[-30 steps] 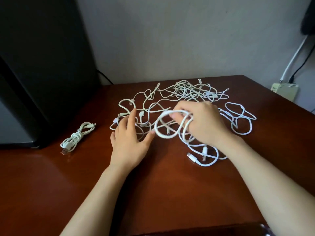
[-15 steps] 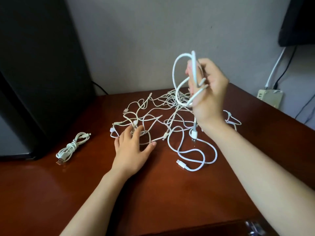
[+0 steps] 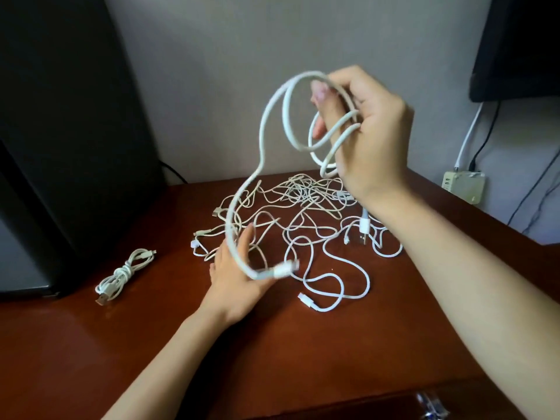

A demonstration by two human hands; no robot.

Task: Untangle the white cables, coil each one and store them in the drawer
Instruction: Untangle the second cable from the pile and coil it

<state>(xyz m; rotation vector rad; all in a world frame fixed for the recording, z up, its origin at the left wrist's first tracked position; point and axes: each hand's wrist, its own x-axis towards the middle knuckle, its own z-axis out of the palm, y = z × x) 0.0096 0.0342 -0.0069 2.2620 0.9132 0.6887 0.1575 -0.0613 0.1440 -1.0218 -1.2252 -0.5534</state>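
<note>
My right hand (image 3: 366,131) is raised above the table and grips a thick white cable (image 3: 263,140) wound in loops round its fingers. That cable's free end swings down in a curve, and its plug (image 3: 283,271) hangs in front of my left hand. My left hand (image 3: 239,277) lies flat, fingers straight, on the edge of the tangled heap of white cables (image 3: 303,213) at the table's middle. One coiled, tied white cable (image 3: 121,275) lies apart on the left. The drawer is mostly out of view.
The brown wooden table (image 3: 303,344) carries everything. A large black box (image 3: 60,147) stands at the left against the wall. A white power strip (image 3: 460,186) with plugged leads sits at the right. A dark screen (image 3: 521,47) hangs top right.
My right hand has lifted its cable higher, pulling it free of the heap so its end dangles. My left hand stayed pressed on the heap's edge.
</note>
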